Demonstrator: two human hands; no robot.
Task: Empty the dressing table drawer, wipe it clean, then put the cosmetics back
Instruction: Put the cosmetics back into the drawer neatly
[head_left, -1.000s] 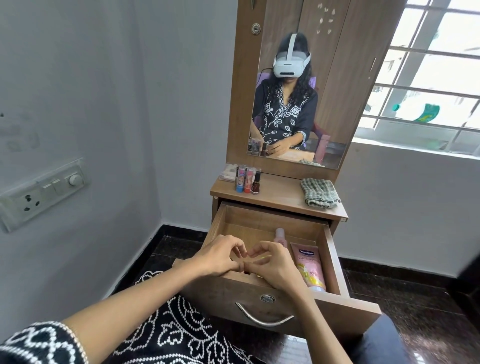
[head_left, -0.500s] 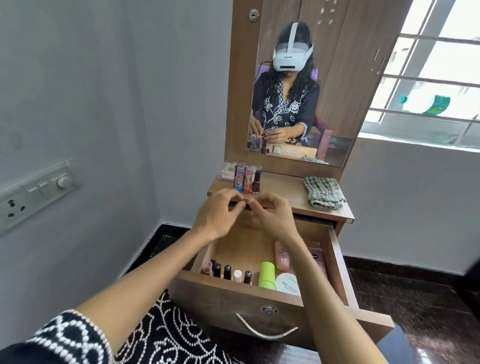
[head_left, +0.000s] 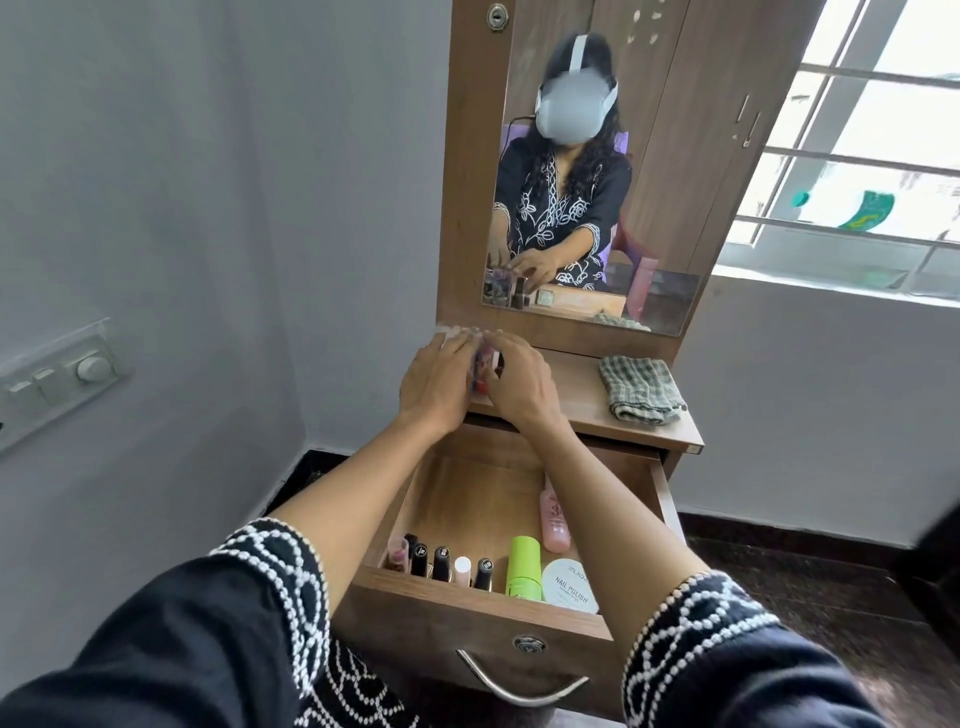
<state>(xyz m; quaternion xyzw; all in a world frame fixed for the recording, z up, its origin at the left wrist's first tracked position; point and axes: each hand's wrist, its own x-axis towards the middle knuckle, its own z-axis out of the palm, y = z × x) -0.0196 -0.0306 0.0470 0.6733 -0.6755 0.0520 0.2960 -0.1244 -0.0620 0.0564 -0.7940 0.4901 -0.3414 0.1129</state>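
A: Item one, hands?
B: Left hand (head_left: 435, 379) and right hand (head_left: 522, 384), both over the back left of the dressing table top (head_left: 576, 400), fingers curled around a small cluster of cosmetics (head_left: 485, 366) standing there. Whether either hand actually grips a piece or only cups the cluster, I cannot tell; the hands cover most of it

A: Item two, drawer?
B: Drawer (head_left: 467, 597), pulled out wide below the top. Along its front wall, left to right: a row of small nail polish bottles (head_left: 441, 561), dark caps and one white; a green tube (head_left: 523, 566) upright; a white round tub (head_left: 569, 584) lettered NAIL POLISH. Behind the tub, a pink bottle (head_left: 555, 525) lying against the right side

A: Item three, cloth?
B: Checked cloth (head_left: 640, 387), folded, on the right end of the top, apart from both hands

A: Sundries?
B: Mirror (head_left: 670, 171) above the top, reflecting the person; window (head_left: 857, 135) right; switch panel (head_left: 57, 374) on the left wall
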